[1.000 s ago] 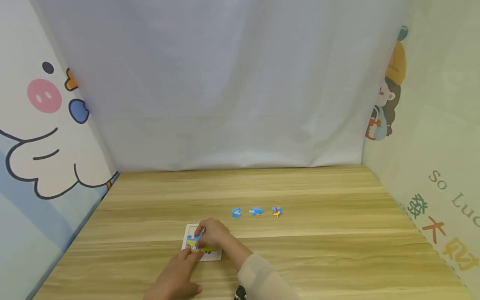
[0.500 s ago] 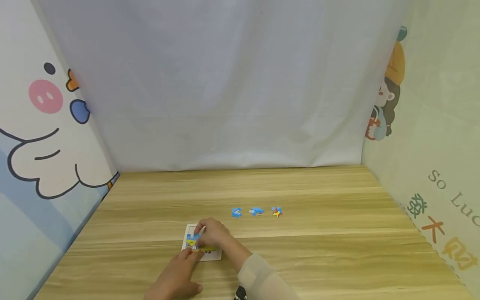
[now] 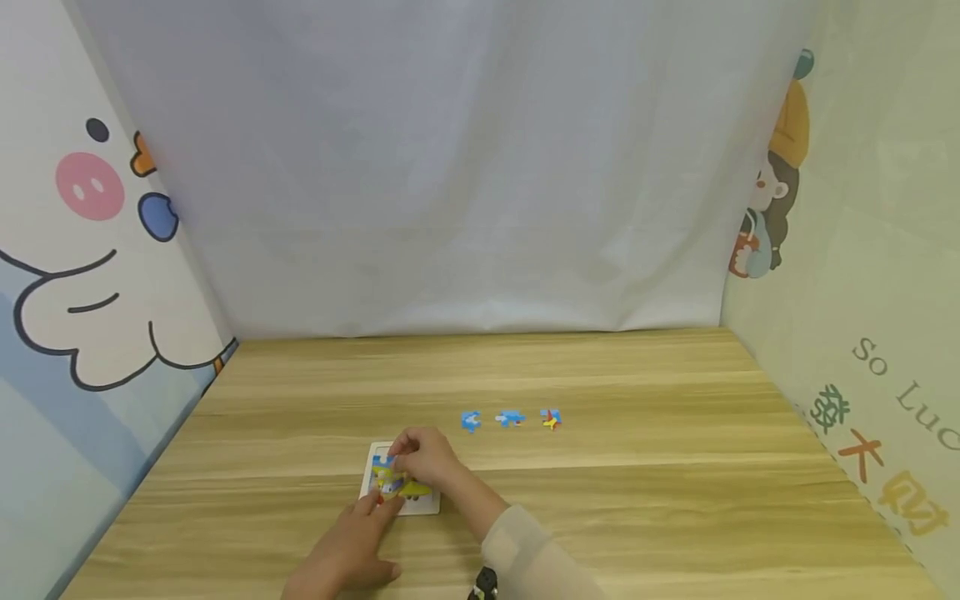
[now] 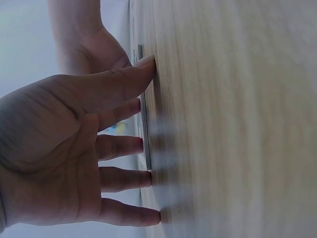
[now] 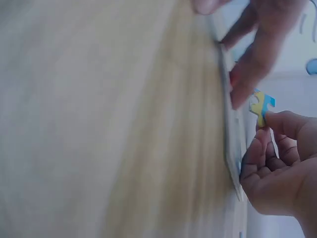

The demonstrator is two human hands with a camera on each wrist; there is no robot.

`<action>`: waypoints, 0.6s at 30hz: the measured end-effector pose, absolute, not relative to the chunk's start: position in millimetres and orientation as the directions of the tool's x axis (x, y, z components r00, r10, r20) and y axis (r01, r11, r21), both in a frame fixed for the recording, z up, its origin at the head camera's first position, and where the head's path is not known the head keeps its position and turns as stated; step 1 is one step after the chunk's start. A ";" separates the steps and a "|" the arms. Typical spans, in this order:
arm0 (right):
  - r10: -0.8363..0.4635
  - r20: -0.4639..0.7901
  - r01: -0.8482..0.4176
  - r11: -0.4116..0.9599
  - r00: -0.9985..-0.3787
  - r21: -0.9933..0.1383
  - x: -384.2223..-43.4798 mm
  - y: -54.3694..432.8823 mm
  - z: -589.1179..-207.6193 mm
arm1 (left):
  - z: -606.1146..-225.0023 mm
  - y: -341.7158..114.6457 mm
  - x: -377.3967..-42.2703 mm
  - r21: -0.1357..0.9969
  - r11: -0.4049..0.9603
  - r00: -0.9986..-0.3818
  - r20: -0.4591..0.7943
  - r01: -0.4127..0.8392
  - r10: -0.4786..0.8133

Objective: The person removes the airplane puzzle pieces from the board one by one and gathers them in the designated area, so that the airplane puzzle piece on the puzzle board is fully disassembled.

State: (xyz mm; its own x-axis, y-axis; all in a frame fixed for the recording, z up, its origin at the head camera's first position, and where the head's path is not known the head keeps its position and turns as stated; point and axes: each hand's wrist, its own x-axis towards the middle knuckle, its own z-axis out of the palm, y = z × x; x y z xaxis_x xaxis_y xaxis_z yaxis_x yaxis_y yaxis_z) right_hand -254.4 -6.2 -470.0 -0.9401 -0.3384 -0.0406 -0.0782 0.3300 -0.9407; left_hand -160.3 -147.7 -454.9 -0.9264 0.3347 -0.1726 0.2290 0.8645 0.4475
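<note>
My right hand pinches a blue and yellow jigsaw piece between thumb and fingertips. In the right wrist view that piece is tilted and raised above a thin white-rimmed puzzle board. My left hand lies at the board's near left edge, its fingers extended and their tips on the board and the table beside it. Yellow and white picture parts show in the board between the hands; the fingers cover some of the rest.
Beyond the board, three loose jigsaw pieces lie in a row on the wooden table: a left piece, a middle piece and a right piece with red and yellow. A small dark object shows by the right sleeve.
The piece in the right hand has come up and slightly away from the board, uncovering more of the picture beneath. The left hand keeps its place on the board; the head view shifts slightly.
</note>
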 end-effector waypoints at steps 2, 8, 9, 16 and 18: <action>-0.335 -0.033 -0.044 0.220 -0.942 -0.974 -254.2 -2.1 -466.9 | -454.7 -148.1 -160.0 0.443 0.867 -0.927 -0.174 0.228 0.332; -0.334 -0.040 0.002 0.112 -0.942 -0.994 -257.2 6.9 -462.8 | -451.9 -148.2 -158.7 0.454 0.863 -0.928 -0.175 0.220 0.328; -0.335 -0.042 0.003 0.116 -0.941 -0.993 -257.9 7.2 -463.3 | -451.2 -148.3 -158.2 0.457 0.863 -0.929 -0.176 0.216 0.326; -0.339 -0.017 -0.031 0.137 -0.941 -0.990 -258.2 10.1 -466.0 | -450.8 -147.3 -158.4 0.465 0.862 -0.928 -0.194 0.199 0.319; -0.343 -0.004 -0.045 0.137 -0.939 -0.990 -257.9 11.8 -466.7 | -450.9 -146.8 -158.6 0.467 0.862 -0.928 -0.193 0.198 0.318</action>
State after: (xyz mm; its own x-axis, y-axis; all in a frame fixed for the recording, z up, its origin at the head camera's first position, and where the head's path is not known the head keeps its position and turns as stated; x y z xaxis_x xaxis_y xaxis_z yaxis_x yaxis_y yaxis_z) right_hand -257.9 11.8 -466.7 -0.9394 -0.3429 -0.0044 -0.0453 0.1366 -0.9896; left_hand -158.6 -146.8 -450.9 -0.9282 0.3183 -0.1926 0.1984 0.8615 0.4673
